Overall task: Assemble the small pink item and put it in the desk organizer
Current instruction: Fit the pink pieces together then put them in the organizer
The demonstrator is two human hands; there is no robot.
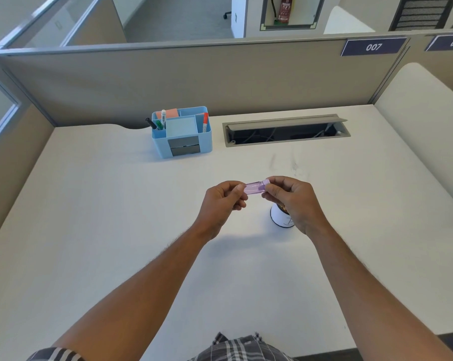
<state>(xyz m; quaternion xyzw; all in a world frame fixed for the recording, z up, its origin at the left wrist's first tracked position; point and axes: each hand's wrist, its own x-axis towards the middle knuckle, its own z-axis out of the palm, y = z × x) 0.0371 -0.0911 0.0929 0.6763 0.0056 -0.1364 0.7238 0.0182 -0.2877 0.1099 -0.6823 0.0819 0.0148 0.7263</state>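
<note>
At the left of the frame the white tabletop (90, 204) lies bare, with a grey partition wall (194, 79) running along its far edge. Left of centre and towards the top, a light blue desk organizer (181, 132) stands upright near that far edge; its left compartment holds a black pen (151, 123), a green marker (159, 124) and a white marker (163, 117), a pad of pale blue notes (181, 127) fills the middle, orange notes (167, 112) sit behind, and a red-capped marker (205, 122) stands in the right compartment. In the middle of the frame, both bare forearms reach up from the bottom edge. The left hand (221, 201) has its fingers (239, 188) pinched on the left end of the small pink item (255, 188), a translucent pink-purple piece held level above the tabletop, well apart from the organizer. The right hand (293, 201) pinches the item's right end with its fingers (272, 190), so the piece spans the gap between the two hands. Just below and behind the right hand a white cylindrical container (281, 217) stands on the tabletop, partly hidden by the palm. To the right of the organizer, a grey cable tray (285, 130) is set into the tabletop with its lid raised. In the upper right, a blue sign reading 007 (373, 46) sits on the partition
</note>
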